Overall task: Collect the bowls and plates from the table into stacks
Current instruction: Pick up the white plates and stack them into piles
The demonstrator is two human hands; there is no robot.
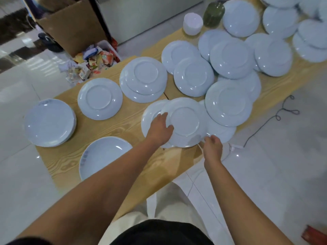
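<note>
Left hand (pixel 160 129) rests on an upturned plate (pixel 184 122); right hand (pixel 212 144) pinches its near rim.

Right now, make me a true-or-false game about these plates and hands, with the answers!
1. The left grip and right grip both touch one plate. True.
2. That plate lies right side up. False: it is upside down, with its foot ring showing.
3. A cardboard box stands beyond the table. True.
4. All the plates sit in one tall stack. False: most lie spread across the table.
5. The tabletop is black. False: it is light wood grain.
</note>
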